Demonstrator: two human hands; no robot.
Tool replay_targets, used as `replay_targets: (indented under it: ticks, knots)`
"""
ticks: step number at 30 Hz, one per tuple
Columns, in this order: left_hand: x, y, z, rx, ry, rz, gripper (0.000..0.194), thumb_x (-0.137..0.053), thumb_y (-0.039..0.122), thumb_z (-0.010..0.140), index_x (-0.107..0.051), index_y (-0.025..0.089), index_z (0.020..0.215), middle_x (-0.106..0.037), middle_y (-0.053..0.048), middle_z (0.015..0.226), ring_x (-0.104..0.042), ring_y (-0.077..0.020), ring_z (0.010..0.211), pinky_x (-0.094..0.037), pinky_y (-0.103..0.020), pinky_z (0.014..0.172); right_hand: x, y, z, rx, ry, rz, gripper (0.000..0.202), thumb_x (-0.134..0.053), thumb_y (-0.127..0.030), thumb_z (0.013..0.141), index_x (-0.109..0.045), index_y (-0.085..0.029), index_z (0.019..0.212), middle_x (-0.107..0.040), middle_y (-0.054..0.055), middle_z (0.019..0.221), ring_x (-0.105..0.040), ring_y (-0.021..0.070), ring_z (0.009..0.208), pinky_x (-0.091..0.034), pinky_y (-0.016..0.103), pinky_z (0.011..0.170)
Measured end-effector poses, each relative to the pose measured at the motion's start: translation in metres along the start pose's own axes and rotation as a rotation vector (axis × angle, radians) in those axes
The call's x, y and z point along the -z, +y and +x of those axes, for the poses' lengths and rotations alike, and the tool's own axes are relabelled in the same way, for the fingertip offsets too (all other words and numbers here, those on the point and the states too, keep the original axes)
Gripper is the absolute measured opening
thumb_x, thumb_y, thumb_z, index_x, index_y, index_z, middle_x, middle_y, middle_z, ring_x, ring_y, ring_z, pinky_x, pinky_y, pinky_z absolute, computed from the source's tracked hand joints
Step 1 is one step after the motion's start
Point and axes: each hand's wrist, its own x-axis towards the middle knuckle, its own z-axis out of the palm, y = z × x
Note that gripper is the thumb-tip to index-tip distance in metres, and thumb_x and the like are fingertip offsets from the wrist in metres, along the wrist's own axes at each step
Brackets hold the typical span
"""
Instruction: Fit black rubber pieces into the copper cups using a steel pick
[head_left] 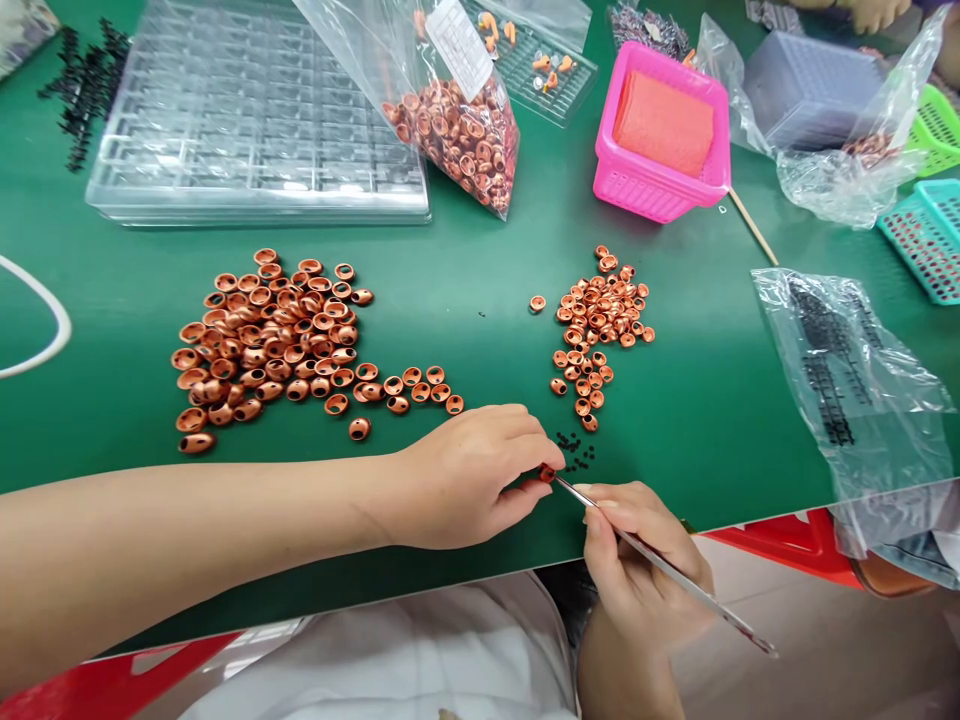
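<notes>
Between its thumb and fingers, my left hand (480,475) pinches a small copper-coloured ring-like piece (548,472). My right hand (645,550) grips a thin metal tool (667,570), whose tip meets that piece. Tiny black bits (577,452) lie on the green table just behind the fingertips. A large pile of copper-coloured pieces (277,330) spreads behind my left forearm, with a short row trailing towards the hand. Farther right sits a smaller pile of similar pieces (600,310).
Clear stacked trays (262,120) and a bag of copper pieces (465,140) stand at the back of the table (465,270). A pink basket (637,185) holds an orange-red block. A plastic bag with black parts (862,370) lies right. Another person's hand (874,12) shows top right.
</notes>
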Motion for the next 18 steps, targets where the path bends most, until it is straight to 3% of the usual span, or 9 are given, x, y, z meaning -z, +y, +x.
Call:
replay_targets:
  ticks: [9,18]
  knots:
    - [-0.007,-0.0078,0.0,-0.066,0.075,-0.003,0.014,-0.053,0.016,0.091,-0.064,0.014,0.1,-0.067,-0.005,0.085,-0.058,-0.0164,0.077,-0.047,-0.029,0.07,0.0001,-0.0005,0.0027,0.08,-0.037,-0.089,0.034,-0.067,0.002,0.075,-0.065,-0.019,0.102,-0.075,0.005,0.091,-0.072,0.0184,0.077,-0.056,0.032,0.062]
    - [0.001,0.0013,0.0027,-0.011,0.021,0.021,0.013,-0.053,0.013,0.092,-0.063,0.014,0.1,-0.069,-0.007,0.087,-0.06,-0.0171,0.079,-0.05,-0.03,0.073,0.0006,-0.0001,0.0022,0.109,-0.07,-0.151,0.028,-0.067,-0.003,0.078,-0.064,-0.021,0.1,-0.075,0.005,0.089,-0.072,0.0183,0.073,-0.056,0.032,0.061]
